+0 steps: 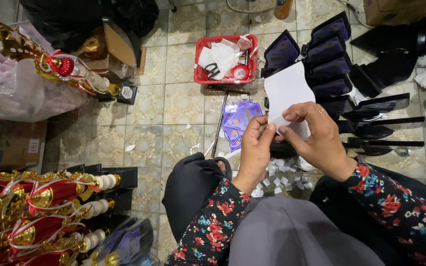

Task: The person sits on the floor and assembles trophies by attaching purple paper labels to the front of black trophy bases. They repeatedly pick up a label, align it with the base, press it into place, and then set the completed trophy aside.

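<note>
Closest to the viewer, both hands meet over the lap, floral sleeves running back toward the body. The left hand (255, 148) and the right hand (316, 135) each pinch the lower edge of a white paper sheet (286, 93) between thumb and fingertips, fingers curled close with hardly any gap; the grips sit side by side, seemingly so the sheet stays taut and upright. The sheet rises from the fingers, away from the body. Just below the fingers, small white paper scraps (279, 177) lie scattered on the tiled floor (173, 133). Just left of the left fingers lies a stack of purple cards (238, 120). Beyond the fingertips, dark plaques (329, 54) stand in overlapping rows, probably set out within reach. Farther off to the left sits a red basket (203, 74) holding scissors and tape.
</note>
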